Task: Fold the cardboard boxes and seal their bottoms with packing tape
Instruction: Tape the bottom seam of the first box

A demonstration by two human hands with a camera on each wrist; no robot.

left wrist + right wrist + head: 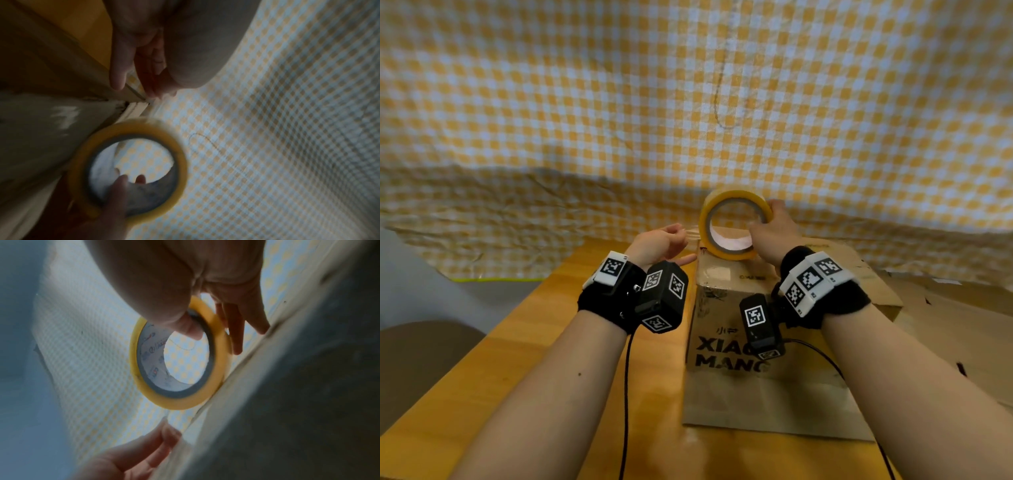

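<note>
The packing tape roll (734,228) is gripped by the right hand (774,229), thumb hooked inside the core and fingers (236,331) laid over the outer yellow winding; the roll is held on edge, its lower rim at or just above the top face of the cardboard box (736,329), contact not clear. The free tape end (690,234) is pinched by the left hand (659,243) just left of the roll, so a short clear strip is stretched between hand and roll, off the box's top left edge. In the left wrist view the left fingers (118,71) are seen close against that box edge; whether the strip is already stuck down there cannot be told. The box is stood upright on the wooden table (524,342), with more flat cardboard (945,335) lying right of the box and a yellow checked cloth (688,102) hung behind the box. Judged step: first strip being started over the bottom seam, sealing hardly begun. Handling, as judged: the roll is light and rigid, best held through the core so it can turn freely; the film is thin, very sticky, prone to folding on itself or twisting if tension is lost, so the end should be kept taut and pinched at its edge only. The box is light, hollow and stiff enough but likely to slide or cave at the flaps under hard pressing; it is best steadied at the top edge beside the seam.
</note>
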